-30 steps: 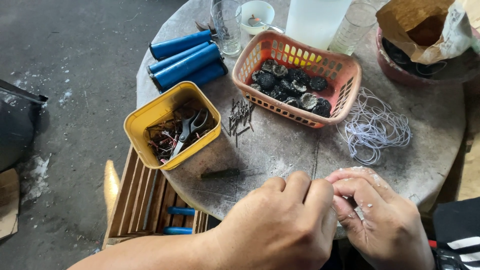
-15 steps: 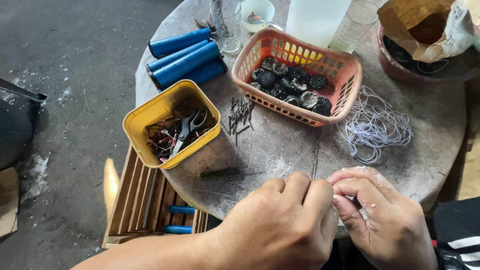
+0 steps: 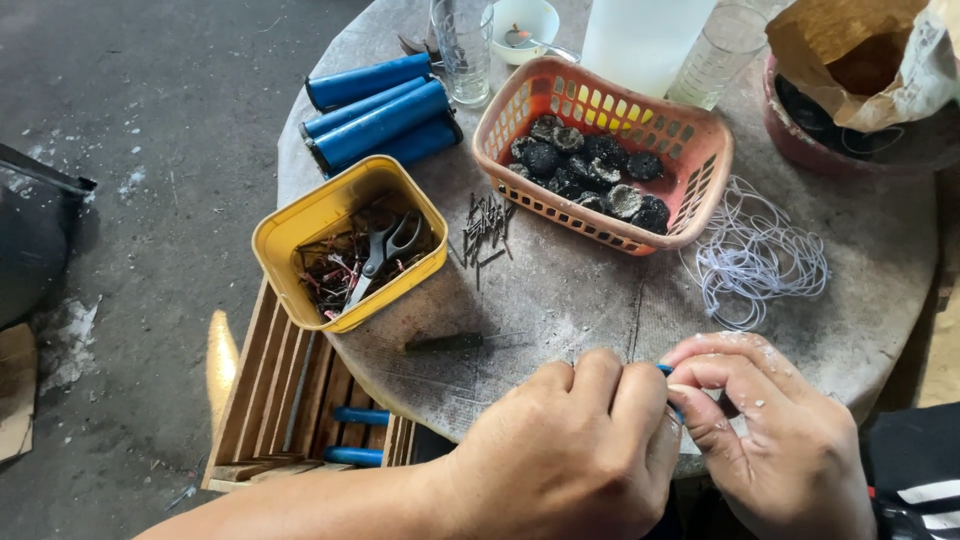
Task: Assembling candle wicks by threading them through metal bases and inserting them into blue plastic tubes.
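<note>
My left hand (image 3: 565, 450) and my right hand (image 3: 775, 430) meet at the near edge of a round stone table (image 3: 570, 290). Both pinch a small blue tube (image 3: 667, 372) between the fingertips; most of it is hidden by the fingers. A loose tangle of white string (image 3: 755, 255) lies just beyond my right hand. An orange plastic basket (image 3: 700, 150) of dark round lumps (image 3: 590, 165) sits behind it. A small pile of thin dark nails (image 3: 487, 225) lies mid-table.
A yellow tub (image 3: 300, 225) holding scissors (image 3: 385, 250) and scraps stands at the left edge. Blue tubes (image 3: 375, 115), a glass (image 3: 463, 45), a white bowl (image 3: 527, 25) and a brown paper bag (image 3: 850, 55) crowd the far side. A wooden crate (image 3: 280, 400) sits below the table.
My hands stay together at the table edge; the fingers have shifted slightly on the small blue tube. Nothing else has moved.
</note>
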